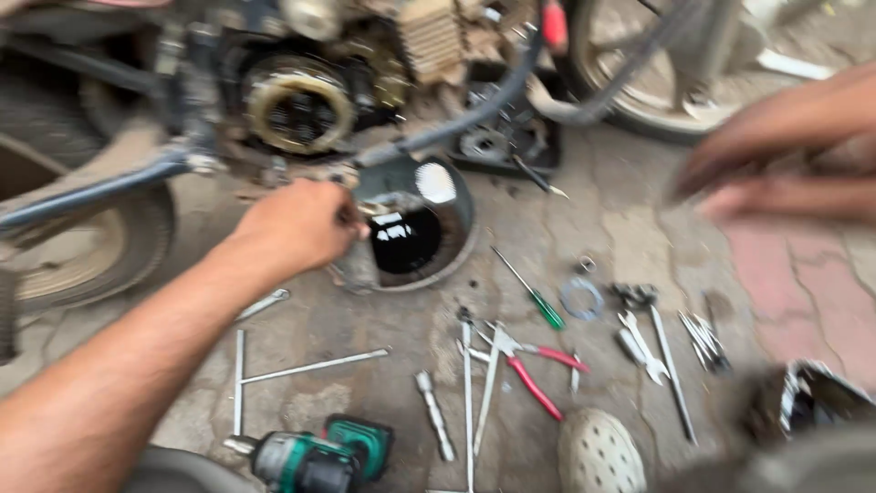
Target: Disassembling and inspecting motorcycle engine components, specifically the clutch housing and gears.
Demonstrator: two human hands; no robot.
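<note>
The left hand (297, 224) is seen at the rim of a metal pan (415, 228) of dark oil, which sits on the pavement under the motorcycle engine (301, 105); its fingers are closed, seemingly pinching a small part, though this cannot be told clearly. The right hand (785, 155) is blurred in the air, fingers extended together, holding nothing. The pan could be tipped and oil spilled if the rim is knocked. Counted: one pan, one green-handled screwdriver (534, 292), one red-handled pliers (529, 361), one power driver (315, 456).

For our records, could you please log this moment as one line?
left hand: over oil pan, grip unclear | right hand: raised, blurred | pliers, drill: on ground
</note>
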